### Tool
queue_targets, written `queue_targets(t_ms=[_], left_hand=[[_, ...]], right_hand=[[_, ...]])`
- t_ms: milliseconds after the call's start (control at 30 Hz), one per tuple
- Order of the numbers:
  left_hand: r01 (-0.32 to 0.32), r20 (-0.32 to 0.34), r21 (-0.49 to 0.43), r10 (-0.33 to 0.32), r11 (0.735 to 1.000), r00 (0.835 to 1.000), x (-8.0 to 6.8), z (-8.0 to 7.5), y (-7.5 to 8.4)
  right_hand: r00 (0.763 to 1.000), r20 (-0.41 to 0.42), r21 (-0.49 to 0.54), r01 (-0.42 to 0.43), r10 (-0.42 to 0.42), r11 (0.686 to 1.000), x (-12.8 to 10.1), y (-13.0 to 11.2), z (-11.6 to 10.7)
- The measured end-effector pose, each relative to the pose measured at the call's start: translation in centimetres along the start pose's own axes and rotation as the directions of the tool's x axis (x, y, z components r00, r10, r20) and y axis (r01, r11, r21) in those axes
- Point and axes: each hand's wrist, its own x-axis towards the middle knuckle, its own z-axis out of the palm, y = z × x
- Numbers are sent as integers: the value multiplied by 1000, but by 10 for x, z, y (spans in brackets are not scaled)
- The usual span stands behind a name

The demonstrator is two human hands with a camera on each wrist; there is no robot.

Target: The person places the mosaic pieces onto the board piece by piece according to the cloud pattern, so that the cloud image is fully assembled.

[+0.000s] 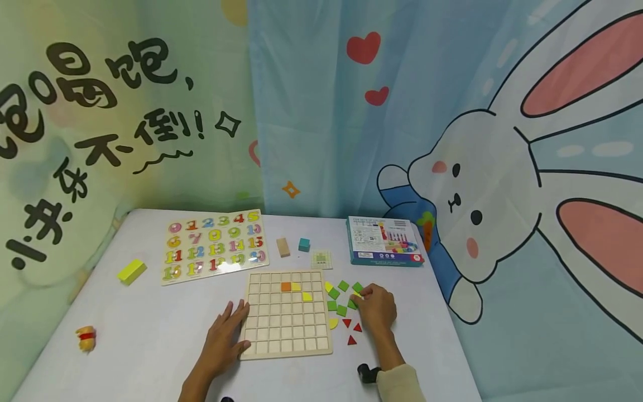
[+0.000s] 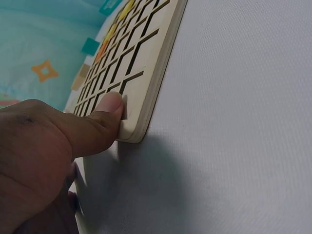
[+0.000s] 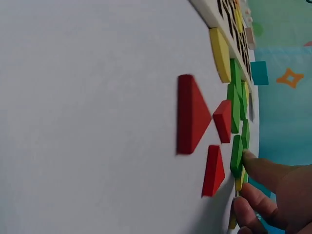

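wooden grid board and loose tiles, white table

wooden grid board (image 1: 286, 314): lies flat at the near middle of the white table (image 1: 150, 335), square cells, mostly unfilled. one orange tile (image 1: 286, 286) and two yellow pieces sit in cells toward its far right.

left hand (image 1: 227, 335): rests flat against the board's near left edge, fingers straight and spread, gripping nothing. the left wrist view shows the thumb (image 2: 105, 117) pressed on the board's corner.

right hand (image 1: 377, 307): just right of the board, over the loose tiles, fingers curled down onto a green square tile (image 1: 353, 304). the right wrist view shows a fingertip (image 3: 251, 161) touching that tile's edge; a firm pinch cannot be told.

red triangle tiles (image 1: 351, 330): three, loose, near the right wrist, just right of the board's near corner.

green square tiles (image 1: 337, 300): several, scattered beside the board's right edge, with yellow pieces among them.

toy figure (image 1: 86, 338): yellow and red, near left edge of the table, well apart from the board.

yellow block (image 1: 132, 271): left of the board, farther back.

number puzzle board (image 1: 214, 245): behind the grid board, left of centre, coloured numerals.

tan block (image 1: 283, 247), teal cube (image 1: 303, 244), small pattern card (image 1: 321, 259): in a loose row behind the grid board.

printed box (image 1: 384, 241): far right of the table, flat, against the rabbit backdrop (image 1: 502, 184).
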Motion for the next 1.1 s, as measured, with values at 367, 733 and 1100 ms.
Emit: queue_targets(t_ms=[367, 733, 1100], left_hand=[[34, 15, -17, -33, 999, 999, -1, -2, 2], [43, 24, -4, -43, 999, 999, -1, -3, 3], [38, 19, -6, -38, 999, 999, 0, -2, 3]], right_hand=[[998, 70, 94, -7, 0, 996, 3, -9, 3], [915, 241, 319, 240, -323, 917, -30, -32, 20], [902, 282, 190, 280, -326, 941, -50, -61, 43]])
